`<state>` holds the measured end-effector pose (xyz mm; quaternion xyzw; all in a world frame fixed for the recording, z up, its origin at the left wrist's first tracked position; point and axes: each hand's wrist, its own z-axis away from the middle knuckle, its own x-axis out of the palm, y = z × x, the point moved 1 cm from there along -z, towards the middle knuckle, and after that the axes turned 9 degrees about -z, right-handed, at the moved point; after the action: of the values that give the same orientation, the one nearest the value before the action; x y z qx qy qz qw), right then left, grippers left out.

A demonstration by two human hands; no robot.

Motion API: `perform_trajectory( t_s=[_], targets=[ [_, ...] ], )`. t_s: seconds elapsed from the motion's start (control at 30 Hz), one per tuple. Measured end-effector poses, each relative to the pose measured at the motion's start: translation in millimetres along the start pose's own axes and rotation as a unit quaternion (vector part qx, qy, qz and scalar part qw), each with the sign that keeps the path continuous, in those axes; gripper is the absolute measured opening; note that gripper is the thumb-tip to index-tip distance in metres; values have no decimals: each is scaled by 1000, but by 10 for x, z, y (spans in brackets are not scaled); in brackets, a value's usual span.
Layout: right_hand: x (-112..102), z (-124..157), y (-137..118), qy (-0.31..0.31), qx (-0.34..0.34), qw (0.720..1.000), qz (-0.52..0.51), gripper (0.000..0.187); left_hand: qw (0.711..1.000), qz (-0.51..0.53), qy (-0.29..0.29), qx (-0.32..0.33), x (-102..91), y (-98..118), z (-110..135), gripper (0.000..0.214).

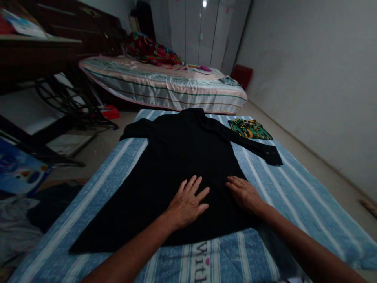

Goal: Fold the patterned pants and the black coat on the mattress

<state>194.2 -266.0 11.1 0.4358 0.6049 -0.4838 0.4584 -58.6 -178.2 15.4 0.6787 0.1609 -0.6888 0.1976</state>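
Observation:
A black long-sleeved shirt [176,157] lies spread flat on a blue and white striped sheet [294,188], collar away from me and both sleeves out to the sides. My left hand [187,202] rests palm down on the lower middle of the shirt, fingers stretched out and slightly spread. My right hand [244,193] lies flat on the shirt close to its right edge, fingers extended toward the left. Neither hand holds anything.
A folded green and yellow patterned cloth [249,129] lies on the sheet by the right sleeve. A mattress with a pale striped cover [165,84] and bright clothes is behind. A dark table [38,59] stands left, clothes are piled lower left, a wall runs along the right.

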Motion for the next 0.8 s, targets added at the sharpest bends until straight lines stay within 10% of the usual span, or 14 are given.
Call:
perform_trajectory(
  t_s=[0.17, 0.37, 0.8],
  targets=[
    [-79, 258, 206, 13, 220, 972, 83, 31, 1000, 2, -17, -3, -42, 30, -1, 51],
    [118, 424, -323, 61, 23, 998, -8, 36, 1000, -6, 6, 4, 38, 21, 6, 52],
    [221, 983, -255, 102, 174, 977, 73, 40, 997, -35, 63, 16, 60, 40, 67, 49]
  ],
)
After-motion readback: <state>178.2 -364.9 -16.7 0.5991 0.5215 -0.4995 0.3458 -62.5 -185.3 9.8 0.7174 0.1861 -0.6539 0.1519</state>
